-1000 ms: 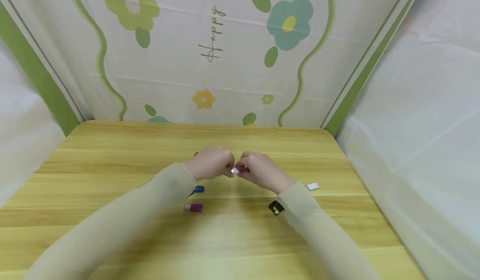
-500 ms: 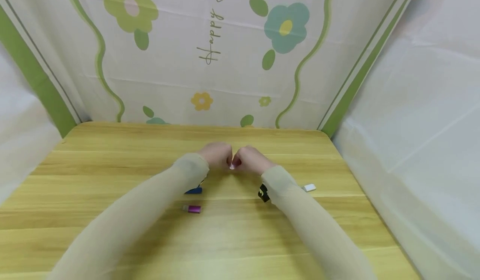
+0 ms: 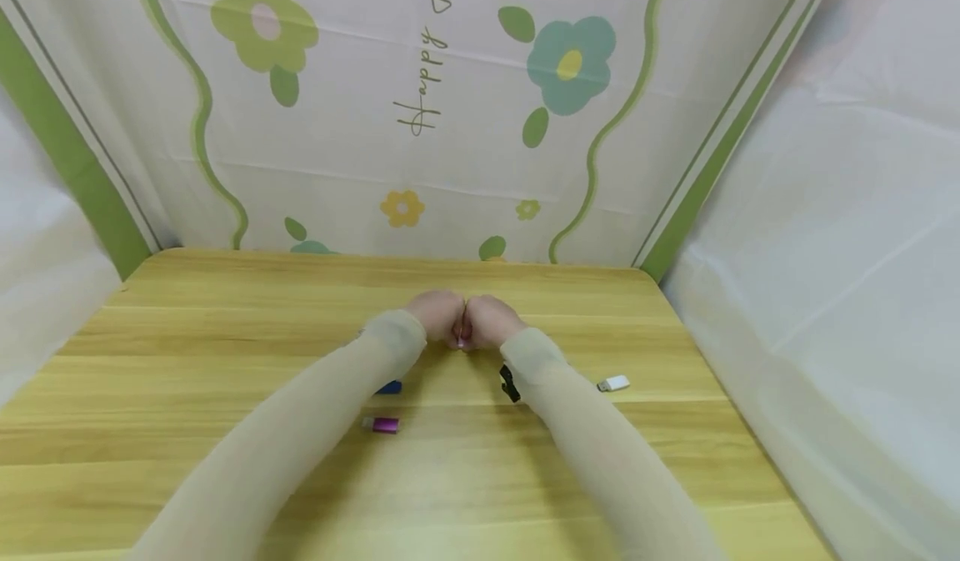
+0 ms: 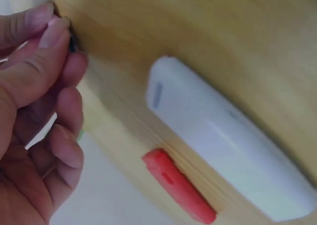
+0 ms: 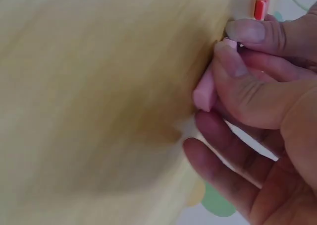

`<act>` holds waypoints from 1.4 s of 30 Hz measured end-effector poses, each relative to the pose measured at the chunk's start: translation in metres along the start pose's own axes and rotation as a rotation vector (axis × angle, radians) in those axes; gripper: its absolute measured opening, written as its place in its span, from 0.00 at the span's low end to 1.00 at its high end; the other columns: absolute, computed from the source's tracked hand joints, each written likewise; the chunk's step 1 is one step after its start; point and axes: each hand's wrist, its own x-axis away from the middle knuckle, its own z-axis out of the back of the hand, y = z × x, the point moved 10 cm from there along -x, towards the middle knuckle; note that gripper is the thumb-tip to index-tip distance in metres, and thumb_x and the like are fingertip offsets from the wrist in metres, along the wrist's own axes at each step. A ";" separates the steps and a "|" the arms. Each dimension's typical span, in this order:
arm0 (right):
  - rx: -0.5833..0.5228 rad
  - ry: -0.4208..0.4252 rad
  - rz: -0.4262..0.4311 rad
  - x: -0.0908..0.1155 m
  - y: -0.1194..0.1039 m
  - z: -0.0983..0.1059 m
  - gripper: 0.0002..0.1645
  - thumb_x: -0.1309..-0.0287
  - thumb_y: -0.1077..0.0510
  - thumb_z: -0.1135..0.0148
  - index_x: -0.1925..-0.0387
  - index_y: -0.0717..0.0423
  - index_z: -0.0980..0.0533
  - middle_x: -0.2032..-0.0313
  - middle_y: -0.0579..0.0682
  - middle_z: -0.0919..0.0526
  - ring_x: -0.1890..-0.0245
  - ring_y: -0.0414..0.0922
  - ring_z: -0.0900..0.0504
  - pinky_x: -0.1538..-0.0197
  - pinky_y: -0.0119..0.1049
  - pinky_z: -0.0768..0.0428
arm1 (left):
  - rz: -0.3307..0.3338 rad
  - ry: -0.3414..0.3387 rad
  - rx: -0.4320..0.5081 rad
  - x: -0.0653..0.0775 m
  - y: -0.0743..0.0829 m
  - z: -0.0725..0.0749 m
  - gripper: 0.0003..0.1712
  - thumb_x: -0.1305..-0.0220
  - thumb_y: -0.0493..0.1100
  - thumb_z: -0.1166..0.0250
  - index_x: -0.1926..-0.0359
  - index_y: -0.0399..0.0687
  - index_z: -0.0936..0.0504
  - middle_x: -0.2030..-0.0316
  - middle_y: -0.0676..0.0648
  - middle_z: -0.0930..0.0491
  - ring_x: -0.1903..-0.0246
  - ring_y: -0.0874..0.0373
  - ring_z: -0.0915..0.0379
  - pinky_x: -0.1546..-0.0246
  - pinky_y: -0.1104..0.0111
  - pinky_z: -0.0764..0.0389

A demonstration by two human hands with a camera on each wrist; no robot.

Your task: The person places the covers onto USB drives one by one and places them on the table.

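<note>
Both hands meet over the middle of the wooden table (image 3: 450,478). Thumb and fingers of my right hand (image 3: 491,321) pinch a small pink USB flash drive (image 5: 204,91). Opposite it, my left hand (image 3: 438,315) pinches the drive's other end, where the fingertips of the two hands come together. Those fingertips hide the plug end, so I cannot tell whether a cap sits on it. In the left wrist view, a long white stick (image 4: 218,136) with a slot and a smaller red stick (image 4: 179,186) lie beside the left hand.
Near the left forearm lie a purple USB flash drive (image 3: 386,425) and a partly covered blue one (image 3: 390,387). A black item with a yellow mark (image 3: 509,383) is at the right cuff. Farther right is a white USB flash drive (image 3: 613,383). Printed cloth (image 3: 337,144) hangs behind.
The hands have drawn closer together around the pink USB flash drive, and its metal end is now covered. The right forearm has shifted left, uncovering the white drive's plug.
</note>
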 end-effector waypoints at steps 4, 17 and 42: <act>0.019 -0.017 -0.091 -0.004 0.006 0.000 0.11 0.56 0.63 0.22 0.80 0.51 0.20 0.76 0.44 0.19 0.72 0.42 0.22 0.63 0.34 0.19 | 0.021 0.010 -0.038 0.004 0.005 0.005 0.12 0.52 0.39 0.22 0.82 0.51 0.17 0.82 0.57 0.22 0.75 0.61 0.26 0.68 0.68 0.21; -0.063 -0.028 -0.171 -0.002 0.007 -0.003 0.13 0.57 0.68 0.23 0.72 0.56 0.21 0.71 0.49 0.18 0.68 0.44 0.19 0.55 0.37 0.18 | 0.043 -0.004 -0.096 0.006 0.004 -0.002 0.09 0.50 0.37 0.23 0.74 0.52 0.17 0.77 0.55 0.19 0.73 0.60 0.23 0.66 0.68 0.19; -0.049 -0.055 0.075 0.007 -0.017 -0.003 0.02 0.46 0.65 0.28 0.73 0.58 0.13 0.75 0.48 0.14 0.76 0.39 0.23 0.63 0.32 0.20 | 0.003 -0.026 0.113 0.003 -0.018 -0.013 0.17 0.50 0.39 0.22 0.90 0.51 0.18 0.91 0.61 0.31 0.84 0.65 0.42 0.80 0.73 0.34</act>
